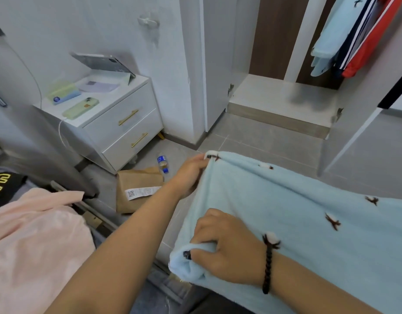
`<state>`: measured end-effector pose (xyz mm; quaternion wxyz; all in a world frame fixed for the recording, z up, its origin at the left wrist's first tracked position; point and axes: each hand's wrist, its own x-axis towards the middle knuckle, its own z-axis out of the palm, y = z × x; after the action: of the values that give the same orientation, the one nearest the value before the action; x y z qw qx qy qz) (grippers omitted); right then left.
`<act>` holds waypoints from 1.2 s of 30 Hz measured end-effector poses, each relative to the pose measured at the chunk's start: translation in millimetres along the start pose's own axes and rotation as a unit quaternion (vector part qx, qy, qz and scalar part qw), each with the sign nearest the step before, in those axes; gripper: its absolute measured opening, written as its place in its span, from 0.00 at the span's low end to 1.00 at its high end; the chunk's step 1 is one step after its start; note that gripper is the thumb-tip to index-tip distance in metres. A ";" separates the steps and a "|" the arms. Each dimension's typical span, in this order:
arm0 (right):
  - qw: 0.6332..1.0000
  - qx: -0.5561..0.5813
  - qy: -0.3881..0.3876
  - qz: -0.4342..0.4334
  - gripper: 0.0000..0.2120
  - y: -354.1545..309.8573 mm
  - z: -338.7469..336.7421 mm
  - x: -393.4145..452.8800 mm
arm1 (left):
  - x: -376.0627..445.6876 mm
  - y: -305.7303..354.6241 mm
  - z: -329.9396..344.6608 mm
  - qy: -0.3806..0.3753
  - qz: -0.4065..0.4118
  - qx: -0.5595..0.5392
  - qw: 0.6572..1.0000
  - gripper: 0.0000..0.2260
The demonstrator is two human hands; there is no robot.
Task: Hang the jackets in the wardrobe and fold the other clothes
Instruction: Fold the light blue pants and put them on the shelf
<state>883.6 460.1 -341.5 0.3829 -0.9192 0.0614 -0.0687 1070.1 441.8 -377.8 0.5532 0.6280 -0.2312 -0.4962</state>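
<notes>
A light blue fleece garment (286, 214) with small brown-and-white cotton motifs hangs stretched in front of me. My left hand (191, 175) pinches its upper left corner. My right hand (227, 245), with a black braided bracelet on the wrist, grips a lower fold near a dark button. The open wardrobe (281, 94) stands ahead; a light blue garment (329, 37), a navy one and a red jacket (372, 41) hang inside at top right. A pink garment (34, 241) and a black one with yellow print (3, 184) lie on the bed at left.
A white nightstand (118, 123) at left carries phones and a propped tablet (102, 62). On the grey tiled floor lie a brown paper package (136, 189) and a small bottle (162, 163). A wardrobe door (365, 137) stands open at right.
</notes>
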 end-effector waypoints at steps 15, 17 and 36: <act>0.994 0.078 0.072 -0.023 0.12 0.2 -14.8 -6.3 | 5.7 -14.6 23.3 0.092 -0.131 0.017 0.987 0.13; 0.985 -0.007 0.168 0.048 0.15 21.5 -32.9 -8.0 | -11.3 -28.9 14.5 0.082 -0.138 -0.007 0.987 0.17; 0.823 -0.331 -0.022 0.461 0.38 149.2 -90.7 -101.8 | -69.4 -50.6 26.6 0.052 -0.107 0.278 0.953 0.18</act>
<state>758.8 309.6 -392.7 0.0435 -0.8564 0.4887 0.1608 1005.8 501.9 -396.3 0.3120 0.8026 -0.2625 -0.4355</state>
